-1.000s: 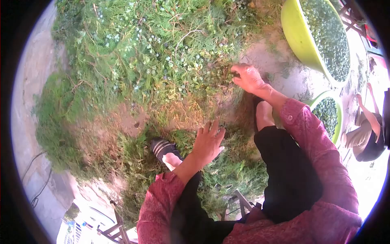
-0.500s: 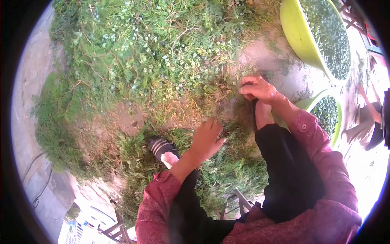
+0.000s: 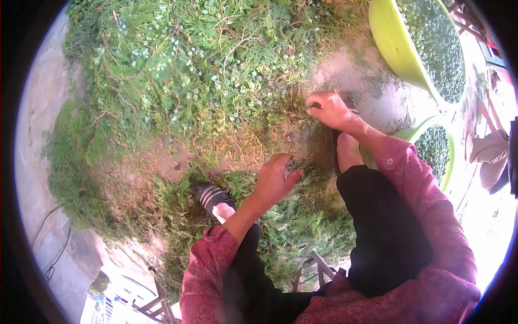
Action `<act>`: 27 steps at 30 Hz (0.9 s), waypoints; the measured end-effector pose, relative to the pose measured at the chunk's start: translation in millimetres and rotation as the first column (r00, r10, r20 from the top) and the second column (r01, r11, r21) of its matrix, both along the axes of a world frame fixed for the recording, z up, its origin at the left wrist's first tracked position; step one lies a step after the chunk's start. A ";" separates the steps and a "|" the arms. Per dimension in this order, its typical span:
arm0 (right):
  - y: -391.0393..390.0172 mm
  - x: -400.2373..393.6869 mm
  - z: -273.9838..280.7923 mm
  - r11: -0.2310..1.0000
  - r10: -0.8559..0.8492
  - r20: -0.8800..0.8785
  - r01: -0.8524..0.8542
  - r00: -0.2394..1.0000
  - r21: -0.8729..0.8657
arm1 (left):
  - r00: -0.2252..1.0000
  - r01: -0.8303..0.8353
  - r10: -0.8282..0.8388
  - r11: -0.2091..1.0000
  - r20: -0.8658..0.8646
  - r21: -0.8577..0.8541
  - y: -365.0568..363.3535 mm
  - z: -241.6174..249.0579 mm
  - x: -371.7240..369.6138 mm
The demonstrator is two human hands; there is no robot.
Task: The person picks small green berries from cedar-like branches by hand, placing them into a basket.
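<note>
My left hand [image 3: 272, 181] hovers over the cut green sprigs near my shoe, its fingers half curled and the thumb held apart from them. Higher up and to the right, my right hand [image 3: 329, 112] is closed, fingertips bent in against the thumb; what they hold, if anything, is hidden. It hangs beside my other foot, at the edge of a wide heap of evergreen branches [image 3: 194, 70] dotted with small pale blue-green berries. Brownish loose bits [image 3: 243, 146] lie on the ground between the hands and the heap.
A large yellow-green basin [image 3: 396, 46] full of small green berries stands at the upper right. Below it is a smaller light-green basin [image 3: 452, 156], also filled. My striped dark shoe [image 3: 210, 195] rests among the sprigs. Part of another person [image 3: 491, 156] shows at the right edge.
My right hand has shifted a little left and upward, its fingers still curled. The left hand has turned slightly, the thumb now pointing more to the upper right.
</note>
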State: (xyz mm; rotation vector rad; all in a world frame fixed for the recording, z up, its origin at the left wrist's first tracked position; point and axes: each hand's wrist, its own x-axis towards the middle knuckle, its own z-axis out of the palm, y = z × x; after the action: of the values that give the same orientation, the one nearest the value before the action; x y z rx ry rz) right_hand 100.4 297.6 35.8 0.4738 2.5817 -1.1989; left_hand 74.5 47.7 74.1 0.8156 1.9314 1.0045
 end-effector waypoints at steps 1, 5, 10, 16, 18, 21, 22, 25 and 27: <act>-2.9 0.6 -8.0 0.990 0.118 -0.111 -0.109 0.987 0.088 | 1.000 -0.010 0.010 1.000 -0.002 0.022 -0.1 0.0 -0.3; -7.2 5.1 -20.8 0.991 0.079 -0.130 -0.063 0.988 0.121 | 0.999 0.008 -0.007 0.999 -0.048 0.038 3.3 0.6 -4.9; -2.3 6.3 -4.4 0.983 0.006 0.174 0.027 0.985 -0.182 | 0.998 0.007 -0.004 0.999 -0.061 0.039 1.2 -0.4 -4.6; 2.7 15.1 37.5 0.482 -0.025 0.509 0.456 0.861 -0.748 | 0.997 -0.063 0.062 0.998 -0.054 -0.003 0.9 -4.1 -9.3; -4.0 9.0 52.2 0.346 0.020 0.493 0.456 0.870 -0.820 | 0.996 -0.046 0.047 0.999 -0.070 0.009 2.0 -5.0 -10.3; -16.6 -4.6 55.1 0.280 0.038 0.472 0.444 0.881 -0.851 | 0.998 -0.057 0.057 0.998 -0.021 0.016 1.8 -5.7 -11.3; -16.2 -8.4 48.8 0.323 0.050 0.435 0.397 0.899 -0.859 | 0.995 -0.085 0.085 0.996 0.048 0.012 1.8 -4.8 -11.6; -19.6 -12.0 46.4 0.436 0.086 0.391 0.318 0.916 -0.842 | 0.950 -0.231 0.234 0.972 0.205 -0.039 6.2 11.5 -18.7; -26.5 -9.8 46.7 0.531 0.167 0.341 0.207 0.925 -0.822 | 0.932 -0.277 0.277 0.960 0.236 -0.034 10.8 17.2 -23.1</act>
State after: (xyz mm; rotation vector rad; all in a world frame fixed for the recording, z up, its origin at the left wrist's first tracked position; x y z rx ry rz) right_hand 90.6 271.1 82.6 0.4320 1.3732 -1.9424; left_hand 51.4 58.5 91.3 0.4033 1.8676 1.2097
